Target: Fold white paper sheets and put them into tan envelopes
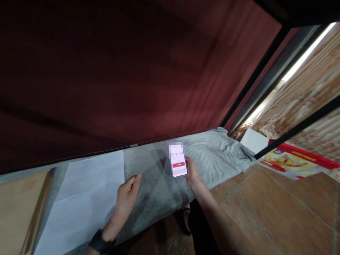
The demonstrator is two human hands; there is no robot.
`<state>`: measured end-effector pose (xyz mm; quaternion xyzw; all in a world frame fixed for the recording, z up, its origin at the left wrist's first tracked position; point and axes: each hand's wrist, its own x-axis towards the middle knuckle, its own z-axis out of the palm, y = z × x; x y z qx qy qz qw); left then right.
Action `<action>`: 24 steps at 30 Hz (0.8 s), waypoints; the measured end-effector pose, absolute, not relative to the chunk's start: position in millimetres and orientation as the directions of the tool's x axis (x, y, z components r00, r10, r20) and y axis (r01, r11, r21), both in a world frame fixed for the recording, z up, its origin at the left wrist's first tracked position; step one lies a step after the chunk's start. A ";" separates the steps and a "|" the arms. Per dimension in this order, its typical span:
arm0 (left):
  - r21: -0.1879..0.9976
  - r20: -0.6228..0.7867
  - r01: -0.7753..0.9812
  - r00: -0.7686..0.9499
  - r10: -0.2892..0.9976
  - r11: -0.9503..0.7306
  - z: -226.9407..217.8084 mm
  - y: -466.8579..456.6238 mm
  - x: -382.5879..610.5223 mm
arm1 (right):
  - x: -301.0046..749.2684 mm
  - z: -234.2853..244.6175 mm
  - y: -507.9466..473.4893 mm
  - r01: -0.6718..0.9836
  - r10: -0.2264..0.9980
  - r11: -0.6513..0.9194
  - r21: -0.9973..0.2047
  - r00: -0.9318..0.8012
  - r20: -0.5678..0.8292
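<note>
At the far left end of the surface, a brown cardboard piece [18, 202] is lying flat, reaching out of the picture. Just beside it, a white sheet [87, 191] is lying from the back edge down to the front edge, overlapping the grey cloth [212, 156] that is covering the rest of the surface.

The left hand [127, 198] is hanging open over the cloth near the front edge, by the right edge of the white sheet, with its fingers straight and close together and nothing in it. Whether it is touching the cloth is not clear. A dark band [99, 242] is sitting on its wrist.

The right hand [191, 171] is gripping a phone [178, 161] by its right side, over the middle of the cloth. The phone's lit screen is facing up, showing a timer and a red button.

A dark red curtain [132, 71] is hanging along the back edge. Beyond the right end, a red and yellow printed sheet [289, 161] is lying on the tiled floor [265, 209].
</note>
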<state>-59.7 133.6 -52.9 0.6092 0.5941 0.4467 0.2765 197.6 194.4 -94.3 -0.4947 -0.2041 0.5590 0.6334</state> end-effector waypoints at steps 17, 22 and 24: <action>0.840 0.193 0.531 -0.100 0.976 -0.112 -49.6 137.3 -86.5 | 261.7 -86.1 198.1 -0.385 0.861 -0.162 -0.908 0.394 -0.321; 0.861 0.194 0.497 -0.126 0.973 -0.107 -50.6 140.1 -102.5 | 285.5 -78.3 200.7 -0.337 0.852 -0.155 -0.929 0.431 -0.298; 0.855 0.190 0.509 -0.126 0.974 -0.101 -50.8 140.9 -105.5 | 293.4 -75.8 202.9 -0.308 0.856 -0.126 -0.943 0.446 -0.260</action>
